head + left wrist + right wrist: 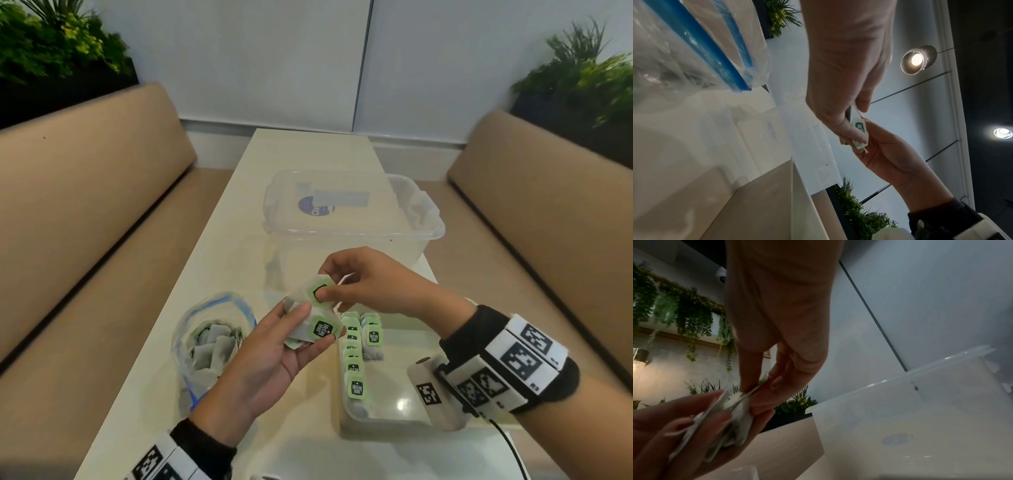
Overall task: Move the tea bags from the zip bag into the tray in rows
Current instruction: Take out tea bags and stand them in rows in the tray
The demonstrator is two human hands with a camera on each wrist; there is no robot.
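Note:
My left hand (301, 329) holds a small stack of tea bags (320, 330) with green tags, above the table between the zip bag and the tray. My right hand (329, 291) pinches the top tea bag (318, 289) of that stack by thumb and fingers. The open zip bag (212, 339) with a blue seal stands at the left and holds several more tea bags. The clear tray (404, 416) at the right holds a row of tea bags (354, 363) along its left side and one or two more (372, 337) beside it. In the wrist views both hands meet on the tea bags (740, 418).
A large clear storage box (352, 219) with its lid stands behind the hands on the white table (308, 452). Tan bench seats (85, 212) run along both sides. Plants (51, 44) sit in the far corners. A black cable (510, 445) hangs from my right wrist.

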